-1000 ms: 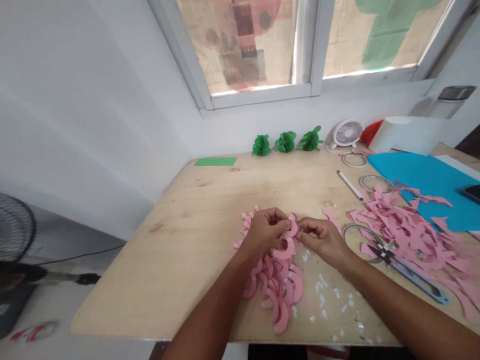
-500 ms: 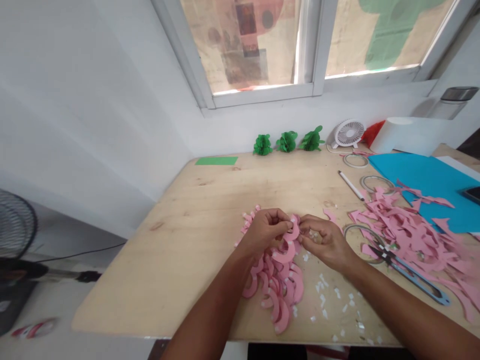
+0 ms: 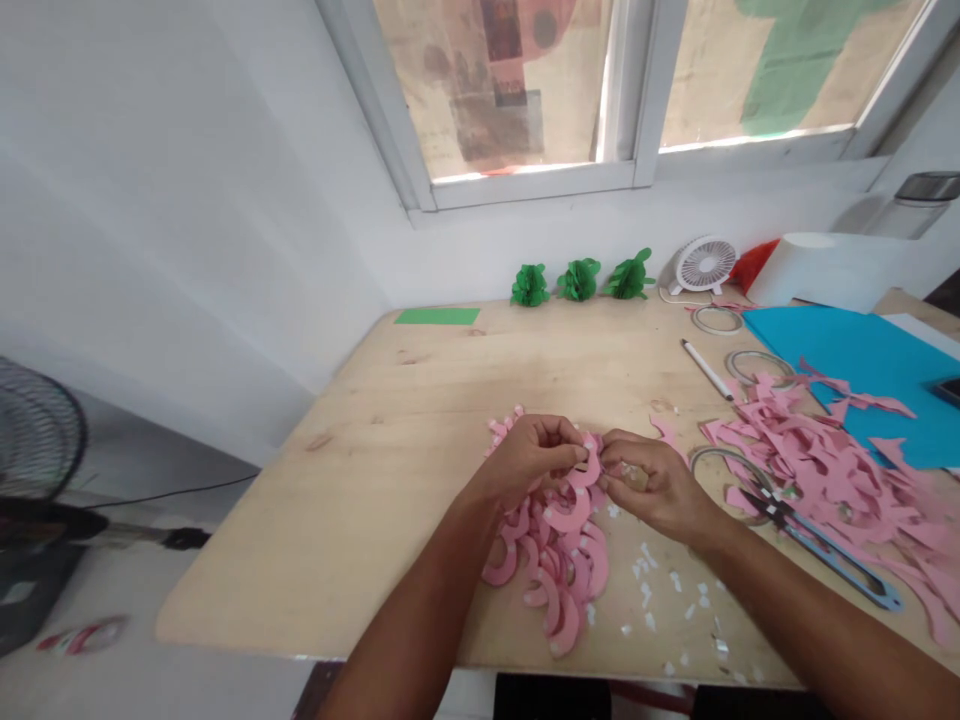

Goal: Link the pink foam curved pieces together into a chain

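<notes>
Head view: pinching a pink paper arc (image 3: 592, 469) in the left hand (image 3: 529, 462), with the right hand (image 3: 658, 488) at its edge, grip unclear, over a pile of white-tipped arcs (image 3: 577, 572), apparently already cut, with the number left impossible to tell.

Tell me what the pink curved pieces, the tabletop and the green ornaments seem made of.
Pink C-shaped paper-like pieces: matte paper or thin foam, by their flat, cut edges.
Pale flat wooden tabletop: wood or plywood, smooth, showing knots.
Green ruffled papery ornaments: probably paper, matte, with thin layered folds.
</notes>
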### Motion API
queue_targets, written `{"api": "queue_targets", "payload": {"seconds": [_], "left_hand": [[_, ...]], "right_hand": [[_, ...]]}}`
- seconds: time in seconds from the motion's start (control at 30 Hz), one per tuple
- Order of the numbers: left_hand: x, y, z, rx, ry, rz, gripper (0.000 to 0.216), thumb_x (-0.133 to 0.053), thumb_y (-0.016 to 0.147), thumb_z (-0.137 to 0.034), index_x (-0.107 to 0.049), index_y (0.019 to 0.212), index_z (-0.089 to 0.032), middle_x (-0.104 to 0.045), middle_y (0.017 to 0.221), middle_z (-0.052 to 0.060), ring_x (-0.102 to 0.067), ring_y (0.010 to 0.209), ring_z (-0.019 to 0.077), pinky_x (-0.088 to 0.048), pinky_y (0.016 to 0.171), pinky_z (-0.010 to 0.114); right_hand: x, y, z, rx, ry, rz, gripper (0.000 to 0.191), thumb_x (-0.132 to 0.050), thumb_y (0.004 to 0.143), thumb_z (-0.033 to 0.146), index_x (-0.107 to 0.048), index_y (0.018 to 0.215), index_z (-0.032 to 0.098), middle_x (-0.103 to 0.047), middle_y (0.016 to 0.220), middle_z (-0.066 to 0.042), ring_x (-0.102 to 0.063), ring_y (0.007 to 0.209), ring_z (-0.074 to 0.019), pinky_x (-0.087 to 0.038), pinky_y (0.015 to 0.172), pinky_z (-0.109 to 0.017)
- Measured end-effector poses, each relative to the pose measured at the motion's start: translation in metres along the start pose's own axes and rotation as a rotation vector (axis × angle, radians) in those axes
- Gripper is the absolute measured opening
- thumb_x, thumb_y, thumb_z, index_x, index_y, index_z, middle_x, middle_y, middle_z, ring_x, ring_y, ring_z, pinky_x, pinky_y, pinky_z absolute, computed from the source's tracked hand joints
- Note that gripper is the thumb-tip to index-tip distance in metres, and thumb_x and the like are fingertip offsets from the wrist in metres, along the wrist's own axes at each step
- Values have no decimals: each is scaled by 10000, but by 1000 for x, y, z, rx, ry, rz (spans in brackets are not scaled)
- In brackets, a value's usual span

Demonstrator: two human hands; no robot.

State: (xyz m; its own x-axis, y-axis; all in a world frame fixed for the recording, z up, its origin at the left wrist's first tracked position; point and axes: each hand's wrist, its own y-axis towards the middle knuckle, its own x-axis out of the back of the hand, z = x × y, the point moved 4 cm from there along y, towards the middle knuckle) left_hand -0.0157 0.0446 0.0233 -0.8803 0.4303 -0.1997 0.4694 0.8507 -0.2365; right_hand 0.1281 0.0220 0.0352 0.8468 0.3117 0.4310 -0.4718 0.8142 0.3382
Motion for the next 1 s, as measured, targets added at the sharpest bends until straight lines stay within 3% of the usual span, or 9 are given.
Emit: {"api": "queue_targets", "payload": {"seconds": [0.4,0.73,1.0], "left_hand": [[1,1,-1,-21,-18,72,166,-692,621,-225,-580,637,-103,-515,504,-30,-418,427,33,-325,409,163],[-2,2,0,20,-97,9,162,-702,586,-205,-579,630,-110,-503,469,-42,-411,387,31,-348,389,164],[-1,2,1,17,-106,71,240,-713,597,-201,-545,751,-128,-539,554,-40,-431,393,25,-349,380,150]], "right_hand": [[-2,0,-1,-1,3,63,74,-544,774,152,-604,731,164,-584,754,-34,-552,699,-150,-417,621,-254],[0,0,-1,14,-23,5,71,-544,778,183,-602,738,177,-592,755,-40,-557,702,-160,-423,633,-271],[0,-1,-1,20,12,22,66,-553,771,170,-611,742,176,-591,767,-42,-563,729,-166,-428,653,-274]]}}
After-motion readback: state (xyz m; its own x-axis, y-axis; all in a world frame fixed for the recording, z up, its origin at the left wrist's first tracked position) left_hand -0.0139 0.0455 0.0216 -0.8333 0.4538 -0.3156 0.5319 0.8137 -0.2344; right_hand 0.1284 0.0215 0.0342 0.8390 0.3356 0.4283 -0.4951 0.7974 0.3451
